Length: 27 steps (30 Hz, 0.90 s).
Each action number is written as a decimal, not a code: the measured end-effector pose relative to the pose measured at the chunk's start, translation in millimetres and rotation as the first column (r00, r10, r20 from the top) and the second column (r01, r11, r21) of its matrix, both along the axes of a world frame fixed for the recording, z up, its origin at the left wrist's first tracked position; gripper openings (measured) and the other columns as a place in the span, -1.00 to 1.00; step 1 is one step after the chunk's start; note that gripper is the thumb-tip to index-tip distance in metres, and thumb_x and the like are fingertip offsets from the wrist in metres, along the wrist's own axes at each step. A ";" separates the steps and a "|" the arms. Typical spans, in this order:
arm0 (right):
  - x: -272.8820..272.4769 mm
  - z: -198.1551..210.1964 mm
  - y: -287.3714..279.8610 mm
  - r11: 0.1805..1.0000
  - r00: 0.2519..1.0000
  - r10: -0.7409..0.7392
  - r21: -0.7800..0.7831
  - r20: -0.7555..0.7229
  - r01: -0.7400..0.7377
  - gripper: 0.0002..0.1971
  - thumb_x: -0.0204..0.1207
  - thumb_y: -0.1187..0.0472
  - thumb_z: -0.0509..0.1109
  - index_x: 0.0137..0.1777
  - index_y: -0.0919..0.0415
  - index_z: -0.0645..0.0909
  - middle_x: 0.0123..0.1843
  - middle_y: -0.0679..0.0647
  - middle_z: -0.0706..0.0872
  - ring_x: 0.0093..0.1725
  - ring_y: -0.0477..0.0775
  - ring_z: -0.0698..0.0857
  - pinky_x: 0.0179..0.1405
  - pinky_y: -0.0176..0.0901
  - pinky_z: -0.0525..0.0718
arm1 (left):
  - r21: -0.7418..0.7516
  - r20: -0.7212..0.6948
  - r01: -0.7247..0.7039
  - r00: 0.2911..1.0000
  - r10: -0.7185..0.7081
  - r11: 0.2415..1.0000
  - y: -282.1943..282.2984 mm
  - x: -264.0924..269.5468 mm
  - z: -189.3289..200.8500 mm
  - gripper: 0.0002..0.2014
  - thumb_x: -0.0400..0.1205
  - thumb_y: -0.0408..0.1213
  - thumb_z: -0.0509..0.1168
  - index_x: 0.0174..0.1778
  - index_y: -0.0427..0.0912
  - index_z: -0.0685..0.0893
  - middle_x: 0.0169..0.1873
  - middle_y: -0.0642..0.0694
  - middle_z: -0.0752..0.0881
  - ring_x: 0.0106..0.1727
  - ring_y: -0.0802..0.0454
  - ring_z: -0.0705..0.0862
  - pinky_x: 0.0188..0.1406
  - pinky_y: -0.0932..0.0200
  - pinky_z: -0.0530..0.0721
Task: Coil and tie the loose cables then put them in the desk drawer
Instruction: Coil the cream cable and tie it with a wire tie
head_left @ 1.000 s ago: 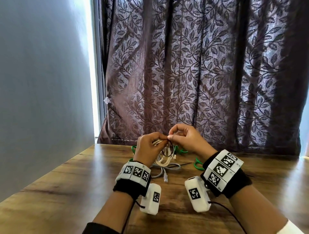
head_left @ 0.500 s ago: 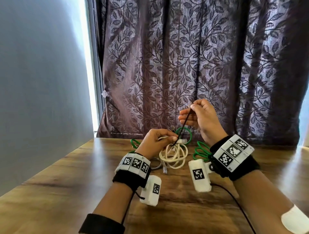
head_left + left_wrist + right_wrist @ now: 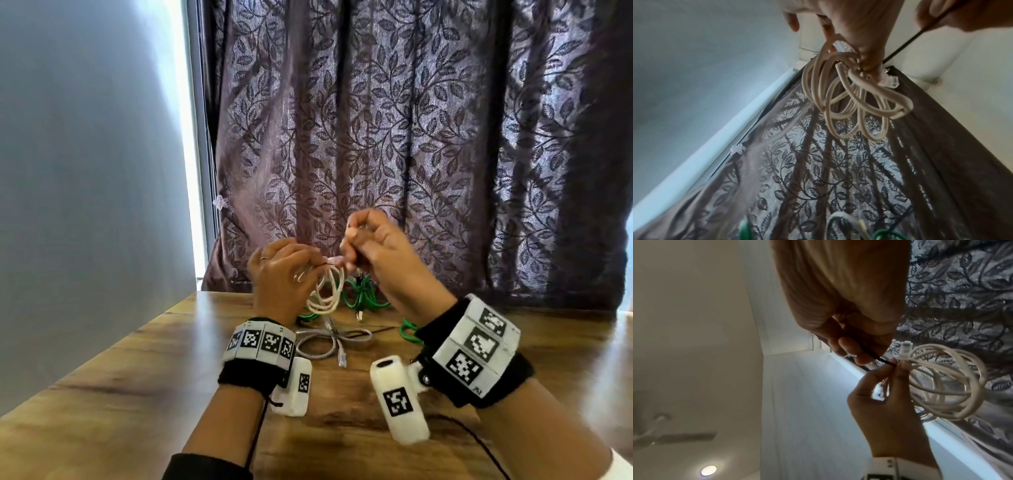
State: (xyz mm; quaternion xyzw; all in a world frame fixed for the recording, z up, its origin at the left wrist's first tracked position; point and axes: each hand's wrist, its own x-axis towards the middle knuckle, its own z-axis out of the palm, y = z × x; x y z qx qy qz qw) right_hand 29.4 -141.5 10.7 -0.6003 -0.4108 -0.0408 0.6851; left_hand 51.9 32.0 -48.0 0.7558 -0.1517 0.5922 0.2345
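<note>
At frame centre my left hand (image 3: 281,274) pinches the white coil (image 3: 327,294) while my right hand (image 3: 373,246) grips the black tie (image 3: 877,358), which next needs cinching tight.

Wooden table (image 3: 144,383), grey cable (image 3: 334,341), green cables (image 3: 359,298), seemingly coiled

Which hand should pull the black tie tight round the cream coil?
Right. The right hand already pinches the black tie; the left hand grips the cream coil and should hold it steady.
</note>
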 end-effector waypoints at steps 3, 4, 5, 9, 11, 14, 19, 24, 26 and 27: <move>-6.6 -9.6 16.8 0.997 0.999 0.033 -0.072 -0.043 -0.036 -0.76 0.68 0.45 0.05 -0.15 0.15 0.38 -0.59 -0.14 0.46 -0.55 -0.18 0.42 -0.44 -0.31 0.44 | 0.086 0.097 -0.220 0.972 0.212 0.972 8.2 -5.0 -1.5 -0.85 0.40 0.03 0.37 -0.18 0.11 0.73 -0.13 0.18 0.80 0.18 -0.05 0.66 0.34 -0.33 0.28; -7.9 -12.1 20.7 0.996 0.997 0.037 -0.082 -0.071 -0.043 -0.76 0.68 0.46 0.04 -0.15 0.16 0.38 -0.62 -0.15 0.44 -0.59 -0.21 0.39 -0.41 -0.27 0.41 | 0.129 0.140 -0.280 0.955 0.262 0.951 9.4 -6.6 -2.7 -0.86 0.41 0.02 0.35 -0.21 0.11 0.75 -0.13 0.18 0.81 0.20 -0.04 0.65 0.36 -0.29 0.26; -9.2 -14.1 24.1 0.995 0.995 0.041 -0.086 -0.096 -0.049 -0.76 0.67 0.46 0.04 -0.15 0.17 0.37 -0.64 -0.16 0.43 -0.62 -0.23 0.37 -0.40 -0.25 0.38 | 0.158 0.179 -0.325 0.938 0.297 0.932 10.7 -8.7 -3.0 -0.86 0.42 0.01 0.34 -0.23 0.11 0.77 -0.13 0.17 0.81 0.21 -0.04 0.64 0.38 -0.25 0.23; -21.3 -17.6 30.2 0.991 0.991 0.044 -0.123 -0.124 -0.059 -0.74 0.67 0.47 0.04 -0.17 0.17 0.39 -0.61 -0.10 0.37 -0.65 -0.24 0.33 -0.40 -0.24 0.35 | 0.148 0.232 -0.394 0.905 0.356 0.907 14.9 -8.6 -5.1 -0.91 0.45 -0.06 0.32 -0.23 0.11 0.72 -0.14 0.17 0.81 0.32 -0.07 0.60 0.41 -0.46 0.10; -28.7 -14.9 31.4 0.987 0.992 0.043 -0.151 -0.120 -0.061 -0.74 0.67 0.47 0.05 -0.18 0.18 0.39 -0.58 -0.07 0.35 -0.66 -0.24 0.32 -0.41 -0.26 0.34 | 0.123 0.214 -0.383 0.911 0.352 0.915 14.3 -9.1 -5.7 -0.92 0.45 -0.10 0.29 -0.26 0.07 0.69 -0.17 0.15 0.82 0.34 -0.05 0.55 0.34 -0.60 0.12; -32.1 -15.5 30.8 0.985 0.996 0.051 -0.161 -0.073 -0.063 -0.75 0.67 0.47 0.05 -0.17 0.18 0.39 -0.55 -0.06 0.35 -0.62 -0.25 0.33 -0.51 -0.39 0.35 | 0.140 0.188 -0.359 0.924 0.332 0.923 10.6 -10.7 -3.8 -0.92 0.42 -0.15 0.29 -0.31 0.04 0.69 -0.20 0.12 0.82 0.23 -0.08 0.67 0.29 -0.56 0.27; -23.1 -15.0 21.4 0.976 0.997 0.067 -0.209 0.046 -0.056 -0.83 0.67 0.39 0.12 -0.14 0.20 0.42 -0.47 0.02 0.42 -0.50 -0.20 0.43 -0.45 -0.42 0.45 | 0.141 0.139 -0.303 0.949 0.284 0.942 9.3 -10.4 -3.8 -0.91 0.45 -0.19 0.33 -0.22 -0.01 0.74 -0.18 0.09 0.81 -0.05 0.05 0.74 0.18 -0.03 0.37; 6.6 -9.6 4.2 0.911 0.917 -0.308 -0.200 0.252 0.361 -0.43 0.57 -0.31 -0.02 -0.36 0.09 0.55 -0.24 0.14 0.57 -0.21 0.03 0.52 -0.19 -0.15 0.39 | 0.203 0.040 -0.240 0.971 0.237 0.949 3.1 -13.1 -3.9 -0.80 0.47 -0.05 0.28 -0.21 -0.01 0.78 -0.17 0.09 0.82 -0.11 0.06 0.76 0.06 0.12 0.30; 14.1 -5.5 0.3 0.944 0.968 -0.251 -0.219 0.016 0.248 -0.26 0.39 -0.50 -0.15 -0.28 0.11 0.60 -0.19 0.12 0.65 -0.17 0.04 0.57 -0.09 -0.10 0.49 | 0.252 0.025 -0.239 0.970 0.240 0.938 1.3 -11.1 -5.2 -0.80 0.48 -0.03 0.28 -0.23 0.01 0.79 -0.17 0.10 0.82 -0.10 0.07 0.76 0.08 0.13 0.30; 16.8 -4.3 -2.8 0.952 0.967 -0.249 -0.195 -0.046 0.236 -0.19 0.31 -0.56 -0.21 -0.20 0.09 0.62 -0.11 0.11 0.67 -0.10 0.04 0.59 -0.01 -0.06 0.53 | 0.263 0.026 -0.240 0.970 0.242 0.934 0.8 -10.0 -5.9 -0.80 0.48 -0.04 0.28 -0.24 0.01 0.79 -0.16 0.10 0.82 -0.11 0.07 0.76 0.09 0.12 0.30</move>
